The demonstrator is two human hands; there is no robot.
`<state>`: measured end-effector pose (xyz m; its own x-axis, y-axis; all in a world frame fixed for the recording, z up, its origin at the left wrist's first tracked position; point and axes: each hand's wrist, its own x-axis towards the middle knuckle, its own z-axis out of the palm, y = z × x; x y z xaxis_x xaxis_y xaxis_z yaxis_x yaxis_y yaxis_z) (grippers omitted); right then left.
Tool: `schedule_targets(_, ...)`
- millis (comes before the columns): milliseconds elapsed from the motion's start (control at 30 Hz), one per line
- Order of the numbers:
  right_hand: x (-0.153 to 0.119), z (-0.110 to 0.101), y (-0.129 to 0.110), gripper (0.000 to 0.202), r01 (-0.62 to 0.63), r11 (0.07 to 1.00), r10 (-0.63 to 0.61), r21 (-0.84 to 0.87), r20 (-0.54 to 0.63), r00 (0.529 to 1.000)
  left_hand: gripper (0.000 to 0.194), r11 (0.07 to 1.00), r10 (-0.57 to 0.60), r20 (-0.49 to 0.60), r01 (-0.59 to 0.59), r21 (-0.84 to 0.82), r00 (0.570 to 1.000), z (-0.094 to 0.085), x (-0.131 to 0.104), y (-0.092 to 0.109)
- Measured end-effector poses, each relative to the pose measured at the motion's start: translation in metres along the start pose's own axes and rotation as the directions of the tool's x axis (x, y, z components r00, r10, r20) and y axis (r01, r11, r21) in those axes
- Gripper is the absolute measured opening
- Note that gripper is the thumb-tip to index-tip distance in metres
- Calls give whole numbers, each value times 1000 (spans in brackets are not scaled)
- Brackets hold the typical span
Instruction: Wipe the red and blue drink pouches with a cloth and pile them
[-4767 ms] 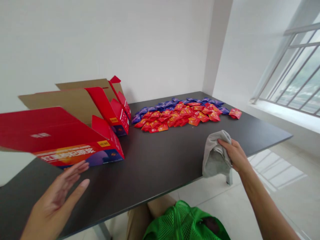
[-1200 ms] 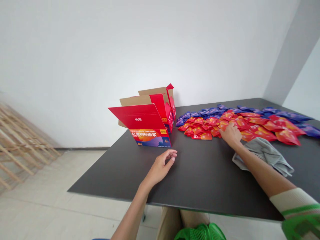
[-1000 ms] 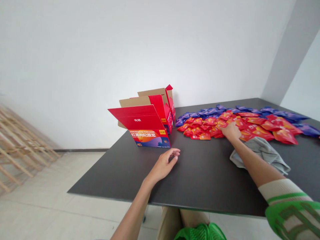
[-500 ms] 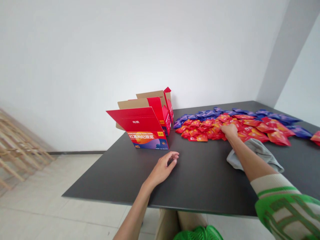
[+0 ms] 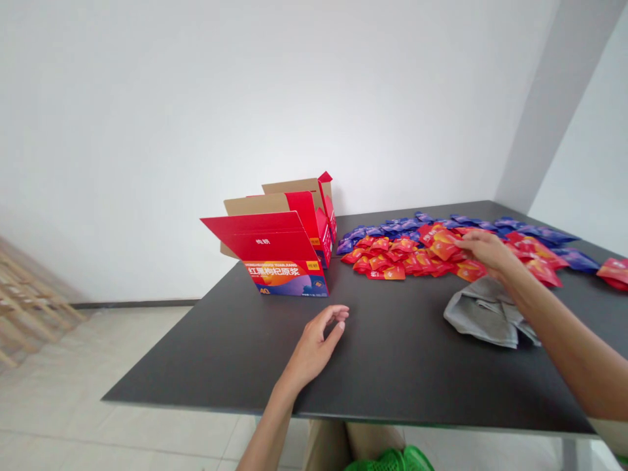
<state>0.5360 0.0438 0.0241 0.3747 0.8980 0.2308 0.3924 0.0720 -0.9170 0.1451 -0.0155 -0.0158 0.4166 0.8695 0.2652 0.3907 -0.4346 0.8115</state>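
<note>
Above the pile's right part, my right hand (image 5: 483,250) pinches a red pouch (image 5: 444,244) with an orange print by its edge. Beneath it lies a heap of similar red pouches (image 5: 380,261), with dark blue pouches (image 5: 392,226) behind them. My left hand (image 5: 316,343) rests on the dark table near its front, fingers loosely curved, thumb apart, holding nothing. Just beyond it stands a red and blue carton (image 5: 289,278) with its flaps raised; its inside is hidden from here.
Behind the front carton stand more open cartons (image 5: 321,226) in a row by the white wall. A crumpled grey cloth (image 5: 483,314) lies on the table (image 5: 383,373) under my right forearm. Wooden slats (image 5: 29,294) stand on the floor at the left.
My right hand has lifted a red pouch from the pile and moved slightly right. My left hand has stayed nearly in place. The view has shifted a little.
</note>
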Motion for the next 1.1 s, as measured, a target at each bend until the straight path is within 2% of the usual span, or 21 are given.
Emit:
schedule_targets(33, -16, -5, -6, 22, -15, 999, 11, 45, 70, 997, 29, 1000, -10, -4, 9, -27, 1000, 3, -1, 3)
schedule_targets(67, -35, -9, -13, 23, -69, 986, 37, 151, 210, 977, 30, 998, -19, -3, 18, -56, 1000, 6, -2, 6)
schedule_targets(133, -76, -8, -24, 25, -182, 945, 60, 271, 405, 913, 30, 994, -33, 14, 34, -108, 999, 13, -3, 11)
schedule_targets(233, -127, 8, -29, 25, -241, 936, 56, 258, 568, 821, 33, 996, -35, -18, 33, -83, 999, 14, 1, 9)
schedule_targets(333, -149, 30, -18, 28, -191, 959, 38, 211, 572, 820, 52, 991, -76, -209, 96, 91, 975, -3, 18, -15)
schedule_targets(367, -151, 36, -12, 29, -166, 967, 32, 195, 553, 833, 67, 975, -119, -315, 171, 142, 942, -13, 25, -26)
schedule_targets(433, -150, 44, -1, 30, -125, 979, 24, 162, 516, 856, 103, 912, -217, -506, 357, 199, 835, -34, 42, -49)
schedule_targets(467, -148, 47, 4, 29, -110, 983, 21, 146, 508, 861, 116, 886, -253, -537, 416, 206, 805, -43, 50, -60)
schedule_targets(567, -144, 52, 14, 31, -72, 991, 4, 114, 510, 860, 133, 838, -328, -546, 505, 208, 771, -61, 71, -81)
schedule_targets(733, -145, 53, 22, 33, -25, 995, -27, 97, 495, 869, 140, 814, -291, -624, 531, 238, 725, -59, 96, -98)
schedule_targets(867, -145, 48, 26, 33, -30, 998, -3, 64, 468, 884, 140, 820, -268, -640, 519, 240, 720, -57, 113, -109)
schedule_targets(1100, -143, 47, 36, 28, -13, 999, -14, 51, 490, 872, 141, 813, -319, -616, 542, 212, 720, -73, 139, -126)
